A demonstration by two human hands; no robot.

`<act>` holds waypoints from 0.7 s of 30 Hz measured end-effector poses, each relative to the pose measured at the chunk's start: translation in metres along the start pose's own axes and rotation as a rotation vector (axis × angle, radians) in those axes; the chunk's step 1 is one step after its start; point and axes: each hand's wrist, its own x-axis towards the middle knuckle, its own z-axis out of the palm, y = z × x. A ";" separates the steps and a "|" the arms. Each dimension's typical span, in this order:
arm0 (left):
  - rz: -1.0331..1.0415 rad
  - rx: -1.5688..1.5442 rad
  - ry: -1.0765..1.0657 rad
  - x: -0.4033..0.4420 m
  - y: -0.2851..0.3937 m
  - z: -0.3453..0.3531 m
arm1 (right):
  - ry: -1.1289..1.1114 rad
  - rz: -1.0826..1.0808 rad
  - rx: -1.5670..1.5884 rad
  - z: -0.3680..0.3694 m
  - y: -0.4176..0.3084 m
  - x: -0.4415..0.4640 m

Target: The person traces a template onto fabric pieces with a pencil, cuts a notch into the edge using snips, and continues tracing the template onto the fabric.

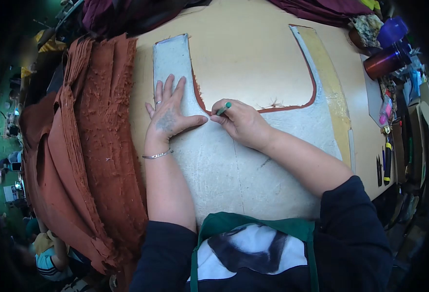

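Observation:
A large pale grey pattern template point(204, 165) with a deep U-shaped cut-out lies flat on the table. Rust-brown fabric point(292, 107) shows as a narrow strip along the edge of the cut-out. My left hand point(168, 112) presses flat on the template's left arm, fingers spread and thumb pointing right. In my right hand point(241, 121) a green pen point(228, 105) is pinched, its top end facing up. The pen's tip is hidden by my fingers, which are at the lower left curve of the cut-out, close to my left thumb.
Layered rust-brown fabric point(107, 121) hangs over the table's left side. Dark maroon cloth point(321, 10) lies along the far edge. At the right are a metallic tumbler point(388, 61), yellow-and-black snips point(387, 163) and a yellowish strip point(328, 87). Another person point(51, 255) is at lower left.

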 end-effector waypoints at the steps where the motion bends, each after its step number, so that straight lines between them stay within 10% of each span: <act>1: 0.002 -0.021 -0.005 0.000 -0.001 -0.001 | 0.041 0.035 0.039 0.000 0.001 -0.003; 21: -0.095 0.042 0.186 -0.057 0.048 0.036 | 0.048 0.219 0.144 0.006 0.001 0.009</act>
